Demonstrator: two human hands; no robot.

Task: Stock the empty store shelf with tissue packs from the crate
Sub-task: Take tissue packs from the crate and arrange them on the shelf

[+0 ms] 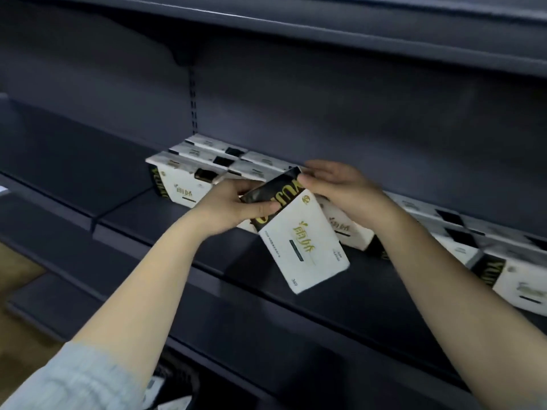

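A white tissue pack (302,241) with a black end and gold lettering hangs tilted above the dark shelf (165,214), its white end pointing down toward me. My left hand (228,205) grips its black top edge from the left. My right hand (334,184) holds the same end from the right, fingers over the top corner. Behind the hands, several matching packs (189,176) stand in rows on the shelf. More packs (503,261) line the shelf to the right, blurred. The crate is not clearly visible.
An upper shelf (384,34) overhangs the working shelf. A slotted upright (194,105) runs down the back panel. Lower dark shelves (266,335) step out toward me. Wooden floor (17,270) shows at the left. Something white (174,405) lies at the bottom edge.
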